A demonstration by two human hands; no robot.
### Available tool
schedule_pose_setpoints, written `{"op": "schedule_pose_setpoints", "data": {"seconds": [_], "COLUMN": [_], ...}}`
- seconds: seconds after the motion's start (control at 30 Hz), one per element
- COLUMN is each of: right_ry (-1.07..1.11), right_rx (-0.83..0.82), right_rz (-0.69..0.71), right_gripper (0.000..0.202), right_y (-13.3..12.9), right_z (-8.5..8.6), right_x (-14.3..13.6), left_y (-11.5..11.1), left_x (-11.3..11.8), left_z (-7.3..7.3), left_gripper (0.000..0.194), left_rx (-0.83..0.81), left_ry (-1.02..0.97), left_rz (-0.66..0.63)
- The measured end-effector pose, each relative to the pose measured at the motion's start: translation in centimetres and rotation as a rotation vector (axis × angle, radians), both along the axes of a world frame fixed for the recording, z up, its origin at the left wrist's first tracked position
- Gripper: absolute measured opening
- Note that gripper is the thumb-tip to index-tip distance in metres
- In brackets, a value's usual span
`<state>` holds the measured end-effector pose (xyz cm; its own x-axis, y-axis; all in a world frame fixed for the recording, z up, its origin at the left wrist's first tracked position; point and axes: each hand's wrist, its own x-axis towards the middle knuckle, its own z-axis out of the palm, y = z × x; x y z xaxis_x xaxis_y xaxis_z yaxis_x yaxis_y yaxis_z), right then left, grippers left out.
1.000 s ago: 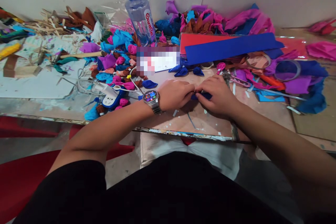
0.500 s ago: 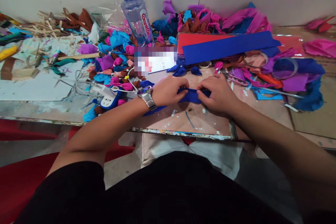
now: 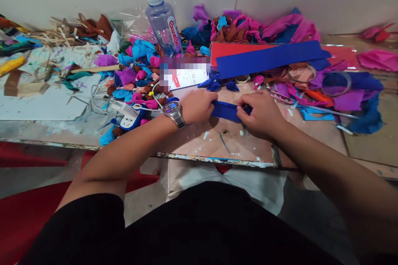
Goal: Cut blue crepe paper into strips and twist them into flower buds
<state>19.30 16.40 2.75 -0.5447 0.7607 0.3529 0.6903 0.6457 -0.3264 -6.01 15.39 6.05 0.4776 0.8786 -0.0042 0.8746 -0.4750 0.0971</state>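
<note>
In the middle of the frame, a dark blue crepe-paper strip (image 3: 228, 111) spans the gap between the left hand (image 3: 199, 106) and the right hand (image 3: 260, 112), each pinching it with curled fingers that hide how its ends lie. Above, pixelation masks part of the smartphone (image 3: 194, 77), while paper scraps obscure the foot of the upright bottle (image 3: 164, 27); the right forearm (image 3: 336, 163) runs off the right edge.

1 blue strip (image 3: 227, 111), seemingly paper, spans left hand (image 3: 198, 105) to right hand (image 3: 261, 112).
</note>
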Motion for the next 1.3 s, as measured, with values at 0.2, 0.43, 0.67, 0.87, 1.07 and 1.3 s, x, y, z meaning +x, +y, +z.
{"op": "schedule_pose_setpoints", "data": {"seconds": [0.2, 0.43, 0.67, 0.87, 1.07, 1.3], "right_ry": [-0.036, -0.17, -0.234, -0.183, -0.156, -0.149], "right_rx": [-0.007, 0.084, 0.04, 0.061, 0.076, 0.123], "right_rz": [-0.096, -0.102, 0.123, 0.182, 0.121, -0.077], "right_gripper": [0.014, 0.021, 0.02, 0.025, 0.021, 0.013], "right_y": [-0.3, -0.2, 0.0, -0.6, -0.3, 0.4], "right_z": [0.5, 1.1, 1.0, 1.4, 1.2, 0.7], "right_x": [0.4, 0.7, 0.1, -0.3, 0.2, 0.8], "left_y": [0.4, -0.1, -0.1, -0.3, 0.2, 0.5], "left_x": [-0.5, -0.4, -0.2, 0.0, -0.5, -0.8], "left_z": [-0.4, -0.1, -0.5, -0.4, 0.5, 0.6], "left_gripper": [0.034, 0.055, 0.052, 0.033, 0.035, 0.036], "left_rx": [0.008, 0.022, -0.015, -0.086, -0.187, -0.151], "left_ry": [-0.053, -0.073, -0.138, -0.211, -0.262, -0.226], "left_rz": [-0.028, -0.044, -0.12, -0.251, -0.215, -0.103]}}
